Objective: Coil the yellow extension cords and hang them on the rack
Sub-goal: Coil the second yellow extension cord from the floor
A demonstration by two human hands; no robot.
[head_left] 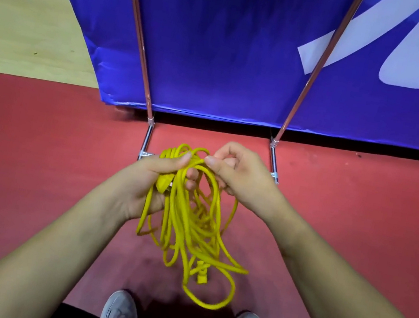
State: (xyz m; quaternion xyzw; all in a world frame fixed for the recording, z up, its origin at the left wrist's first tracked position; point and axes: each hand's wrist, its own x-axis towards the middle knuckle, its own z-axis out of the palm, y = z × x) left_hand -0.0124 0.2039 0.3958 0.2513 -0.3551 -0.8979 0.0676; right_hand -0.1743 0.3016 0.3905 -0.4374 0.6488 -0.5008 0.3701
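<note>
At the left of the view, pale wooden flooring (25,22) gives way to a red floor (35,156) that runs under the whole scene. Moving in, the left hand (142,183) has its grip pressed together around the top of a bundle of yellow extension cord (190,228), thumb laid over the gathered strands and one plug (163,183) trapped against the palm. The loops hang below the hands, uneven in length, with a second plug (201,273) dangling low among them, above the floor between two grey shoes (120,308). Just to the right, the right hand (239,172) pinches a strand at the top of the bundle between thumb and forefinger. Behind stands a blue banner (236,46) on a metal frame (275,159); whether that frame is the rack, I cannot tell.

The risk, as I judge it, lies in the ragged loops: they cross one another, so a further wrap may lock in a tangle. A loosened left grip would likely let the longer loops slide out and the coil spill.
</note>
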